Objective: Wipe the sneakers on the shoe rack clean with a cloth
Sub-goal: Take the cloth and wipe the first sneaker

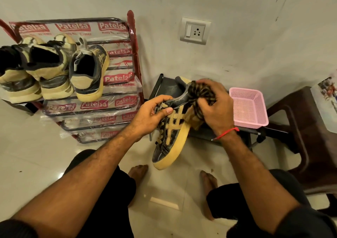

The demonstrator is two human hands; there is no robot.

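Between both hands, above pale floor tiles [36, 155]: black sneaker [171, 137] with tan stripes and tan sole, toe pointing down toward bare feet. Left hand [151, 114] gripping sneaker at tongue and laces, fingers curled round upper. Right hand [217, 108] clenched on bunched striped cloth [200, 91], pressed against sneaker's heel collar. On red shoe rack [134, 55] at left, top shelf: three more sneakers [54, 69], heels facing out, side by side. Beside right hand: pink basket [249, 108] on dark stand. Brown plastic stool [300, 128] at far right.
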